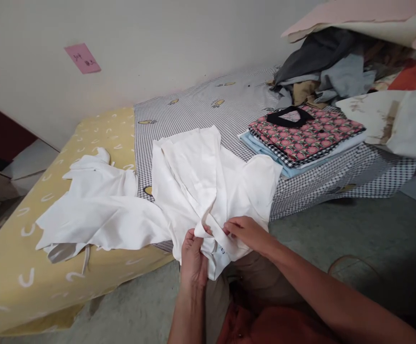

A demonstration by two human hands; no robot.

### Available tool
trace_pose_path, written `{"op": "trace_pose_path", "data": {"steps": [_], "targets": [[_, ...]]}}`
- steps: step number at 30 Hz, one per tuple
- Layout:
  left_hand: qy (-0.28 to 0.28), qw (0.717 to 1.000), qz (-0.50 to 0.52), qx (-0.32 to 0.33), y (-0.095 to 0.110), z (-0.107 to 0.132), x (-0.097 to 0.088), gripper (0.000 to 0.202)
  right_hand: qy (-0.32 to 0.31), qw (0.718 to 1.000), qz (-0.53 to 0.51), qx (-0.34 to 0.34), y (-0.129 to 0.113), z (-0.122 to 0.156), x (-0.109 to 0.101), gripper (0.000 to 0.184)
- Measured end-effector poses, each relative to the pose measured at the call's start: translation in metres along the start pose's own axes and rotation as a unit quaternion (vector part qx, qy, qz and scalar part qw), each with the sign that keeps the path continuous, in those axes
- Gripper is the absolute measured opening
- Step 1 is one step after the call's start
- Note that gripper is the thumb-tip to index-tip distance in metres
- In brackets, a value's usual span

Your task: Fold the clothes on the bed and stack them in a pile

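A white shirt (pixel 189 167) is spread over the bed's near edge, its collar end toward me and one side reaching right to a rounded fold. My left hand (pixel 194 255) is closed on the collar (pixel 208 229), thumb on top. On the collar's other side my right hand (pixel 241 229) pinches the cloth between thumb and fingertips. A pale label with dark lettering shows inside the neck below the hands. Another part of white cloth (pixel 100 215) lies crumpled on the left, meeting the shirt; whether it is a separate garment I cannot tell.
Folded clothes (pixel 308 134), with a pink flowered garment on top, are stacked at the right. Behind them rises a heap of loose clothing (pixel 325 62). A yellow sheet (pixel 7 286) and a checked sheet (pixel 189 110) cover the bed. A pink note (pixel 83 58) is on the wall.
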State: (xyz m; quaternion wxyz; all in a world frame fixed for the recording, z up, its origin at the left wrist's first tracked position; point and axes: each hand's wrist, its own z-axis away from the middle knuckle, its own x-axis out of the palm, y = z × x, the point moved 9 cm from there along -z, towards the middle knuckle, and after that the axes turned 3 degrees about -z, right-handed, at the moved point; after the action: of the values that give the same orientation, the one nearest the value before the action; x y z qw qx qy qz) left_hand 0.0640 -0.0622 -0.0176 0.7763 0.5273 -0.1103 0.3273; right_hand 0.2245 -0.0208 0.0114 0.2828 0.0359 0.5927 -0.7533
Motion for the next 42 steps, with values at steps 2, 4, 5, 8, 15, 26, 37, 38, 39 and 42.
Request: {"op": "trace_pose_path", "data": {"steps": [2,4,5,8,15,26,37,38,39,42], "targets": [[-0.013,1.0,0.01,-0.001,-0.003,-0.002,-0.001,0.034,0.007,0.997,-0.072,0.008,0.004,-0.002,-0.004,0.036],[-0.019,1.0,0.015,0.0,-0.005,-0.003,-0.002,0.036,0.021,0.998,-0.067,0.0,0.003,-0.002,-0.007,0.034],[-0.019,1.0,0.018,-0.002,-0.006,-0.003,-0.003,0.037,0.024,0.999,-0.035,-0.003,0.001,-0.003,-0.006,0.033],[-0.019,1.0,0.021,-0.005,-0.008,-0.004,-0.002,0.041,0.025,0.994,0.109,-0.005,-0.005,-0.004,0.0,0.026],[-0.046,0.999,-0.01,0.002,-0.013,-0.004,0.003,0.042,-0.022,0.975,-0.213,-0.068,-0.022,-0.009,0.014,0.031],[-0.102,0.979,-0.166,0.063,-0.016,-0.001,0.017,0.054,-0.049,0.94,-0.337,-0.001,-0.005,-0.006,0.019,0.037],[-0.015,0.999,0.042,0.005,-0.023,-0.005,0.0,0.046,-0.012,0.817,-0.576,0.033,0.027,-0.016,0.004,0.029],[-0.026,0.998,0.053,-0.003,-0.023,-0.005,0.001,0.044,-0.015,0.806,-0.591,0.021,0.029,-0.017,0.001,0.027],[-0.041,0.998,0.057,-0.01,-0.024,-0.005,0.002,0.042,-0.019,0.796,-0.605,0.006,0.029,-0.018,-0.001,0.026],[-0.088,0.993,0.077,-0.016,-0.024,-0.002,0.01,0.032,-0.049,0.776,-0.628,-0.031,0.027,-0.018,-0.003,0.027]]}}
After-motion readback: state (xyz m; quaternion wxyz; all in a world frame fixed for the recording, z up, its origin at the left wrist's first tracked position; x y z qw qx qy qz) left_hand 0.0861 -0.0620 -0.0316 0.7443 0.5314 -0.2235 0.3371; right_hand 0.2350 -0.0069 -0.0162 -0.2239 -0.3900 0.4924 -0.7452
